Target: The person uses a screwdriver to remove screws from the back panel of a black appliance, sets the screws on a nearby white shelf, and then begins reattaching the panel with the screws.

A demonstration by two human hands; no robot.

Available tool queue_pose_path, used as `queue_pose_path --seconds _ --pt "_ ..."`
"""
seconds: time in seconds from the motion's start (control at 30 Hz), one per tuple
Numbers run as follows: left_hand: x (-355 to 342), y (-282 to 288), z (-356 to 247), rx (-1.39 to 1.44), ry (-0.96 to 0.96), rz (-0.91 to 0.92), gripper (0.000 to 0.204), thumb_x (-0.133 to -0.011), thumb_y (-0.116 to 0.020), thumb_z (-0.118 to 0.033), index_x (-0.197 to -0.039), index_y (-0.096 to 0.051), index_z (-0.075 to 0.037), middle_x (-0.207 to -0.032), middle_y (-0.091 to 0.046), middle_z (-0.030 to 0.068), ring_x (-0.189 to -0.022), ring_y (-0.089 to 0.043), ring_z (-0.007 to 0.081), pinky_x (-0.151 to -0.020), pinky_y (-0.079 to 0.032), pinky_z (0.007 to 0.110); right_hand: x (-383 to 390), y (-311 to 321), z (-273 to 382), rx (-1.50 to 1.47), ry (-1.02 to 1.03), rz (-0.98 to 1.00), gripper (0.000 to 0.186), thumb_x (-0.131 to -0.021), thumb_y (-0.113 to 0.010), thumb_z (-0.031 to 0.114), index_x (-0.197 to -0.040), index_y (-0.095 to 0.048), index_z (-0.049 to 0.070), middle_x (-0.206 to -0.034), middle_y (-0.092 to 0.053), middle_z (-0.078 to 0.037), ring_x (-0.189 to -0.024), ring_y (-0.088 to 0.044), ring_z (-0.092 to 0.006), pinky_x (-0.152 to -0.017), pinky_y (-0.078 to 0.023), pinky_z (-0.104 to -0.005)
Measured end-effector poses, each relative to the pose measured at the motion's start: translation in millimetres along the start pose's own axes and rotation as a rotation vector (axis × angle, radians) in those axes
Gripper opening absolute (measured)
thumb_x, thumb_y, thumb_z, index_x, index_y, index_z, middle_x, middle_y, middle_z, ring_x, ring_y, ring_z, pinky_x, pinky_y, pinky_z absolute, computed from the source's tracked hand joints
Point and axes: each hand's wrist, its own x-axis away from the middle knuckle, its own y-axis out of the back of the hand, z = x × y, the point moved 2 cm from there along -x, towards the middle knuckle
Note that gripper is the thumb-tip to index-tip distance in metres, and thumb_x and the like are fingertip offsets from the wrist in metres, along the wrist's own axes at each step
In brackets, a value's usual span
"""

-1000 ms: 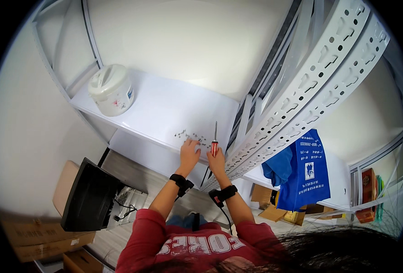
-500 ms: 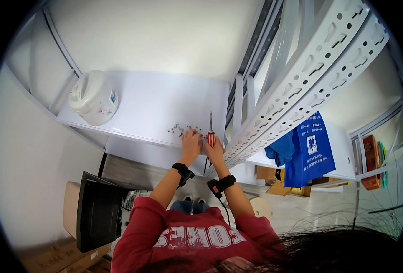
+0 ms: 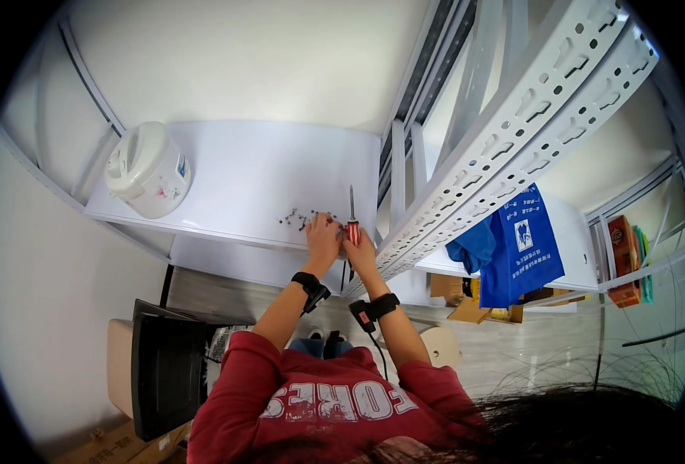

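Observation:
A screwdriver (image 3: pixel 353 232) with a red-and-white handle is gripped in my right hand (image 3: pixel 362 252), its metal shaft pointing away from me over the white shelf (image 3: pixel 257 170). Close beside it on the left, my left hand (image 3: pixel 325 238) rests at the shelf's front edge with the fingers bent together. Whatever the left fingers pinch, if anything, is too small to make out. Several small metal pieces, looking like screws or nuts (image 3: pixel 292 217), lie scattered just beyond and left of that hand. Both wrists wear black straps with small boxes.
A white lidded container (image 3: pixel 150 172) stands at the shelf's left end. A white perforated upright (image 3: pixel 505 147) rises close on my right, with a blue bag (image 3: pixel 522 247) and cardboard boxes (image 3: pixel 474 305) behind it. A black-and-beige chair-like object (image 3: pixel 170 371) is low on the left.
The view has shifted slightly, moving the scene a little to the left. My left hand has come slightly closer to the screwdriver; my right hand keeps hold of it.

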Motion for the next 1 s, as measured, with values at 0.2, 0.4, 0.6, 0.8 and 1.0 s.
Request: queue_pose_path --seconds 0.2,0.4,0.6,0.8,1.0 --pt "2 -5 1 -0.004 -0.016 -0.040 0.011 -0.066 -0.068 -0.013 -0.076 -0.064 -0.010 -0.096 -0.052 0.0063 -0.096 -0.048 0.0259 -0.082 -0.034 0.040 -3 2 -9 -0.024 0.033 0.073 0.028 -0.073 -0.060 0.017 -0.098 -0.056 0.004 -0.079 -0.060 -0.010 -0.072 -0.059 -0.0213 -0.068 -0.046 -0.0326" --pt "4 -3 4 -0.022 -0.014 -0.040 0.011 -0.068 -0.066 -0.011 -0.079 -0.062 -0.011 -0.094 -0.052 0.0063 -0.095 -0.048 0.0270 -0.082 -0.035 0.041 0 2 -7 -0.077 0.007 0.102 0.030 -0.073 -0.060 0.014 -0.101 -0.058 0.003 -0.087 -0.063 -0.008 -0.079 -0.060 -0.0179 -0.074 -0.047 -0.0298" --pt "-3 2 -1 0.217 0.042 -0.088 0.012 -0.078 -0.056 -0.002 -0.089 -0.055 -0.004 -0.087 -0.057 0.0119 -0.084 -0.054 0.0325 -0.074 -0.042 0.041 3 5 0 -0.086 0.017 0.128 0.031 -0.074 -0.060 0.014 -0.103 -0.059 0.002 -0.092 -0.064 -0.009 -0.084 -0.061 -0.0186 -0.078 -0.047 -0.0301" --pt "-8 10 -4 0.362 0.138 -0.091 0.011 -0.083 -0.051 -0.002 -0.094 -0.054 -0.002 -0.088 -0.060 0.0147 -0.080 -0.058 0.0344 -0.069 -0.046 0.041 -1 3 -3 -0.042 0.000 0.141 0.029 -0.074 -0.060 0.014 -0.101 -0.059 0.003 -0.093 -0.064 -0.009 -0.084 -0.062 -0.0192 -0.078 -0.046 -0.0304" --pt "-2 17 17 0.433 0.184 -0.074 0.012 -0.086 -0.048 -0.002 -0.094 -0.057 -0.002 -0.087 -0.062 0.0144 -0.076 -0.060 0.0320 -0.066 -0.047 0.038 -5 4 6 -0.246 -0.041 0.166 0.030 -0.075 -0.059 0.009 -0.104 -0.058 0.002 -0.098 -0.064 -0.006 -0.082 -0.059 -0.0146 -0.077 -0.046 -0.0273"
